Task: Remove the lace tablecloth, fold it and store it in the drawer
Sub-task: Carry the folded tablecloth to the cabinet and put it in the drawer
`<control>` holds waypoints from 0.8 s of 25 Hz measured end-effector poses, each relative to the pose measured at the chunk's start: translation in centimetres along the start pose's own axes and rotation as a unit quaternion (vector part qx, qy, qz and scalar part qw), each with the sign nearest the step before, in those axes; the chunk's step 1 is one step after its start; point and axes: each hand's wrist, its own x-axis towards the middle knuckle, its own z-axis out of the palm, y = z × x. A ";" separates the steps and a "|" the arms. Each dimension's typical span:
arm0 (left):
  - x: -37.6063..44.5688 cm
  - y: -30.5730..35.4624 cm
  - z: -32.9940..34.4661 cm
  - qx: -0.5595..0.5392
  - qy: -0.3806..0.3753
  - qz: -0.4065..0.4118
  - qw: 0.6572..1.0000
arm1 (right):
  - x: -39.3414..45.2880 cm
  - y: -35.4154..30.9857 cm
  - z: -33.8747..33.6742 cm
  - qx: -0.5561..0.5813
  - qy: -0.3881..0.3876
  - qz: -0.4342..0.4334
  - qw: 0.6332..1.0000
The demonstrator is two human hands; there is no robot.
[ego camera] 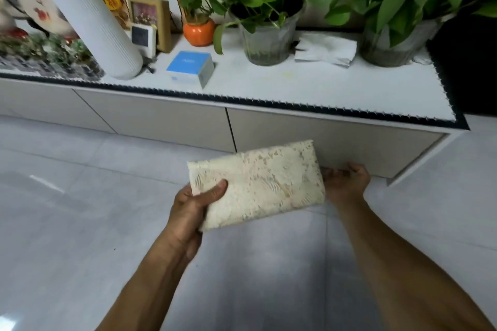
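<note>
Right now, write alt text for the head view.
A left hand holds a folded lace tablecloth while the right hand reaches under a shut drawer front of a low white cabinet bearing potted plants.

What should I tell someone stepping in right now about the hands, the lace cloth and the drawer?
Left hand: shut on the folded lace tablecloth, thumb on top, held above the floor in front of the cabinet.
Right hand: behind the bundle's right end, fingers curled at the lower edge of the right drawer front; whether it grips the edge is unclear.
Done: cloth is off and folded into a compact rectangle.
Left: the drawer looks closed. Pull it open, lay the cloth inside, push it shut.
</note>
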 end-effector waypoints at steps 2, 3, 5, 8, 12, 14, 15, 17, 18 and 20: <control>-0.2 0.1 -0.5 0.002 0.002 0.009 1.000 | 0.8 0.4 -0.9 0.032 0.002 -0.002 0.999; -0.1 0.2 -0.9 0.004 0.001 0.014 1.000 | 1.1 0.6 -1.1 0.026 0.005 0.006 1.000; 0.0 0.2 -1.2 -0.010 -0.004 0.018 1.000 | 1.4 0.2 -1.6 0.003 0.005 0.015 1.000; 0.7 -0.2 -0.4 -0.052 -0.010 0.015 0.998 | 1.8 -0.2 -1.5 0.002 0.013 0.005 1.000; 1.5 -1.1 0.9 -0.057 -0.019 0.014 0.998 | 1.5 0.6 -2.3 -0.014 0.024 0.011 1.000; 1.8 -1.4 1.4 -0.053 -0.020 0.014 0.998 | -0.2 1.1 -2.9 -0.053 0.035 0.042 0.997; 1.8 -1.5 1.5 -0.050 -0.020 0.015 0.998 | -1.8 1.5 -3.2 -0.105 0.037 0.071 0.991; 1.5 -1.3 1.4 -0.042 -0.030 0.021 0.998 | -5.8 2.5 -4.1 -0.339 0.032 0.074 0.937; 1.3 -1.0 1.2 -0.039 -0.040 0.026 0.998 | -8.1 2.7 -4.4 -0.456 0.030 0.009 0.889; 1.1 0.0 0.9 -0.042 -0.069 0.043 0.996 | -12.6 1.7 -3.9 -0.536 0.000 -0.232 0.811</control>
